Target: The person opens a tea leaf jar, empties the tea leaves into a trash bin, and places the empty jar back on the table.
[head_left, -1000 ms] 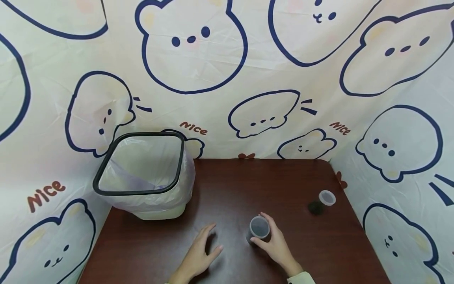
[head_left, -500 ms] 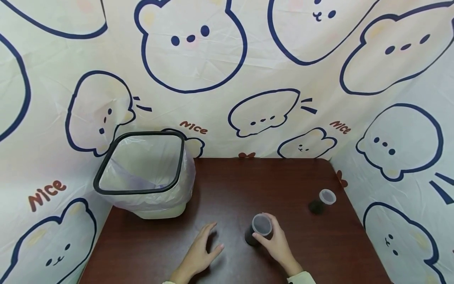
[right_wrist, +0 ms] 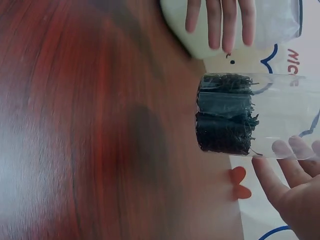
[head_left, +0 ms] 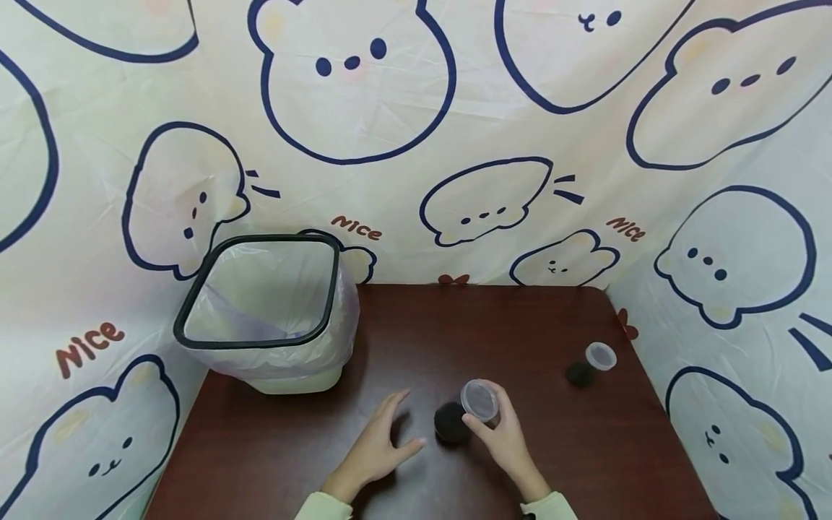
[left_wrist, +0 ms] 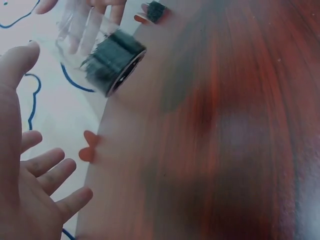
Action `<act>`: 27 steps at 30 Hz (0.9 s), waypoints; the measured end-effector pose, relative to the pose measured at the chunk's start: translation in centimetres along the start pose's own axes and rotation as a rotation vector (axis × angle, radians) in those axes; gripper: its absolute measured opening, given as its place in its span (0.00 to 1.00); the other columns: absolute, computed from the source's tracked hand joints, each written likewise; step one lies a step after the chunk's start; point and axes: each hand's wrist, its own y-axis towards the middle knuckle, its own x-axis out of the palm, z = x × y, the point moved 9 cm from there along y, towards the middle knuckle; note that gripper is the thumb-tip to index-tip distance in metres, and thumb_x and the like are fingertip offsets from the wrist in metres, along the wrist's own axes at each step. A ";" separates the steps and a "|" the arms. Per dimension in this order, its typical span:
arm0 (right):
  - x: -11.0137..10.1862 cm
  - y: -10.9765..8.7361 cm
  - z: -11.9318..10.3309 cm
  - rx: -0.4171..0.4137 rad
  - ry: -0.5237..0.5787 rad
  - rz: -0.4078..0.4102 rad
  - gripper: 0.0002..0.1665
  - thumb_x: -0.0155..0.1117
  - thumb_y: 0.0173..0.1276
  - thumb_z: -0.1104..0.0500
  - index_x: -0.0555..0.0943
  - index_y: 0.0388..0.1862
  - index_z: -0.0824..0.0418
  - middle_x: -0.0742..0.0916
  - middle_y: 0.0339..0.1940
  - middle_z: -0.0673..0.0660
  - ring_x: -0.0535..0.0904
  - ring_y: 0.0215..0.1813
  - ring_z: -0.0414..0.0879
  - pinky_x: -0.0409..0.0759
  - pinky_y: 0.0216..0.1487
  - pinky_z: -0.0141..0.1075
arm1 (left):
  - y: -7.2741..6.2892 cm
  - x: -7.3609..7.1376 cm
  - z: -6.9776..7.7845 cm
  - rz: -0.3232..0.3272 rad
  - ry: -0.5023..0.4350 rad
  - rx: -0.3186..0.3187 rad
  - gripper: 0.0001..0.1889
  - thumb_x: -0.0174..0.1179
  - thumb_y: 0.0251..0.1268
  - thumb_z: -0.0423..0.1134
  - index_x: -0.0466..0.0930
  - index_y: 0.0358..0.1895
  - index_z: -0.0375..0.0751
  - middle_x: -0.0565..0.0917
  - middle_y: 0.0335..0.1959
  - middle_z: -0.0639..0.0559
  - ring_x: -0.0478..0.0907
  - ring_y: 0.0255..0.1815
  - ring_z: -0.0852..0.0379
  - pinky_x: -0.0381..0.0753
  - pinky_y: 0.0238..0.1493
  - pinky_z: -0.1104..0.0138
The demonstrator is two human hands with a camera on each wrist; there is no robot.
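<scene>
My right hand (head_left: 510, 440) holds a clear, cylindrical lidded jar (right_wrist: 225, 115) by its upper part, thumb on one side and fingers on the other. Dark, dry, leaf-like shreds (left_wrist: 112, 60) fill the lower part of the jar. Its base hangs above the table, and a shadow lies beneath in the right wrist view. To the left of the jar, my left hand (head_left: 382, 451) is held over the table with thumb and fingers spread, touching nothing. Another small jar with dark contents (head_left: 581, 373) and a pale translucent top (head_left: 601, 356) stands farther right.
A bin (head_left: 302, 379) lined with a whitish plastic bag and rimmed by a black frame (head_left: 243, 347) stands at the table's back left. The dark red-brown table (head_left: 481, 325) meets a cartoon-printed cloth (head_left: 390, 195) behind it and at both sides.
My right hand has lifted the jar, and its dark lower part now shows to the left of its top. My left hand has shifted slightly right and forward, nearer the jar.
</scene>
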 end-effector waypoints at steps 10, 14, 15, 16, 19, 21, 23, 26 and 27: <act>0.9 -0.1 -1.3 -0.007 0.048 -0.035 0.36 0.70 0.63 0.73 0.70 0.69 0.66 0.79 0.63 0.65 0.77 0.61 0.58 0.78 0.58 0.40 | 1.7 2.0 0.5 -0.067 -0.089 -0.039 0.46 0.69 0.64 0.53 0.57 0.78 0.39 0.64 0.75 0.39 0.63 0.74 0.37 0.65 0.67 0.39; 1.3 -0.2 -1.9 -0.018 0.069 -0.054 0.35 0.68 0.64 0.75 0.69 0.70 0.67 0.78 0.64 0.66 0.76 0.62 0.56 0.78 0.58 0.40 | 2.1 2.5 0.7 -0.075 -0.091 -0.033 0.46 0.70 0.64 0.53 0.57 0.78 0.39 0.64 0.75 0.38 0.63 0.74 0.36 0.65 0.67 0.38; 1.4 -0.3 -2.1 -0.024 0.075 -0.061 0.35 0.68 0.64 0.75 0.69 0.70 0.67 0.77 0.64 0.66 0.76 0.63 0.55 0.78 0.59 0.39 | 2.1 2.6 0.6 -0.077 -0.088 -0.036 0.46 0.70 0.63 0.53 0.57 0.78 0.39 0.64 0.75 0.38 0.63 0.74 0.36 0.65 0.67 0.39; 1.5 -0.3 -2.3 -0.030 0.083 -0.069 0.35 0.68 0.65 0.75 0.68 0.70 0.68 0.77 0.64 0.67 0.76 0.63 0.55 0.78 0.59 0.39 | 2.2 2.7 0.7 -0.079 -0.084 -0.037 0.47 0.71 0.62 0.52 0.57 0.78 0.39 0.64 0.75 0.38 0.62 0.74 0.36 0.65 0.67 0.39; 1.9 -0.4 -2.7 -0.036 0.113 -0.087 0.36 0.67 0.65 0.75 0.67 0.70 0.69 0.76 0.65 0.68 0.75 0.64 0.53 0.76 0.60 0.37 | 2.3 3.1 0.7 -0.089 -0.069 -0.029 0.49 0.74 0.59 0.52 0.58 0.78 0.39 0.64 0.75 0.37 0.62 0.75 0.37 0.65 0.68 0.39; 2.1 -0.4 -2.9 -0.038 0.126 -0.094 0.36 0.67 0.65 0.75 0.67 0.70 0.69 0.76 0.65 0.68 0.75 0.65 0.52 0.76 0.61 0.37 | 2.4 3.4 0.8 -0.100 -0.063 -0.019 0.50 0.75 0.56 0.53 0.58 0.78 0.38 0.65 0.75 0.38 0.63 0.74 0.38 0.65 0.68 0.40; 2.3 -0.4 -3.2 -0.040 0.134 -0.099 0.36 0.68 0.65 0.75 0.68 0.70 0.69 0.76 0.65 0.68 0.75 0.65 0.51 0.76 0.61 0.36 | 2.5 3.8 0.9 -0.114 -0.063 -0.014 0.52 0.76 0.55 0.54 0.58 0.78 0.38 0.65 0.74 0.39 0.63 0.75 0.40 0.65 0.68 0.41; 2.6 -0.5 -3.5 -0.049 0.150 -0.117 0.36 0.67 0.65 0.75 0.67 0.71 0.70 0.76 0.66 0.69 0.75 0.65 0.52 0.76 0.61 0.37 | 2.6 4.3 0.8 -0.132 -0.060 -0.016 0.53 0.77 0.53 0.54 0.57 0.78 0.38 0.66 0.74 0.41 0.63 0.74 0.41 0.66 0.68 0.42; 2.7 -0.5 -3.6 -0.052 0.159 -0.122 0.36 0.67 0.65 0.75 0.67 0.71 0.70 0.76 0.66 0.70 0.75 0.65 0.53 0.77 0.61 0.37 | 2.6 4.4 0.8 -0.135 -0.062 -0.016 0.54 0.78 0.53 0.54 0.57 0.78 0.37 0.66 0.74 0.41 0.64 0.74 0.41 0.66 0.68 0.42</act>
